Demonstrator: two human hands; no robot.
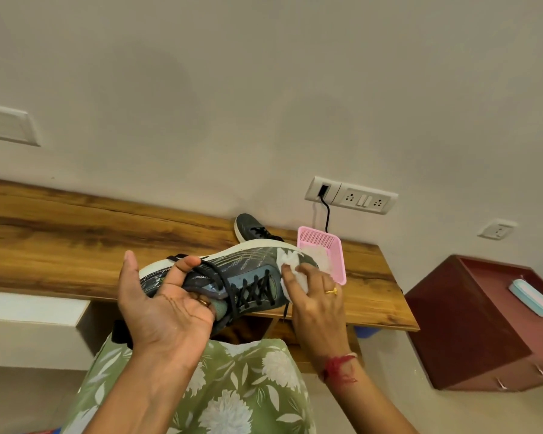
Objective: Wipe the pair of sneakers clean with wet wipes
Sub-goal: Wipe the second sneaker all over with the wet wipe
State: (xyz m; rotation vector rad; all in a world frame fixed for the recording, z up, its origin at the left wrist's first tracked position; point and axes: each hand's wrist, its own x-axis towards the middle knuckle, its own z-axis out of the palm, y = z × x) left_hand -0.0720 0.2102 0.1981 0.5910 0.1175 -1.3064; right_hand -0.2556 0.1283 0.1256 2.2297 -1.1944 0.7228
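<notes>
Two sneakers are in view. One dark sneaker is held up at the centre of the frame, over the near edge of the wooden tabletop. The other sneaker stands on the tabletop by the wall, just above the first, which hides its rear part.

There is one wet wipe, bunched and white, pressed on the held shoe's toe area. The right hand has its thumb and fingers curled over it. The left hand grips the held sneaker at the heel end. Its index finger is hooked over the collar, the other fingers are tucked into the opening, and the thumb stands free.

A single pink basket sits on the tabletop right of centre, partly covered by the shoe's toe and the right hand, with something white inside. Above it are a wall socket plate with a black cable hanging down, and a smaller socket further right. A maroon cabinet at the right edge carries one pale blue case. A green floral garment fills the lower centre.

The held sneaker's long axis runs almost level across the frame, heel at the left and toe at the right, rising slightly. It is turned on its side, with the white sole toward the top of the frame and the laces toward the bottom. The other sneaker's toe points to the upper left.
</notes>
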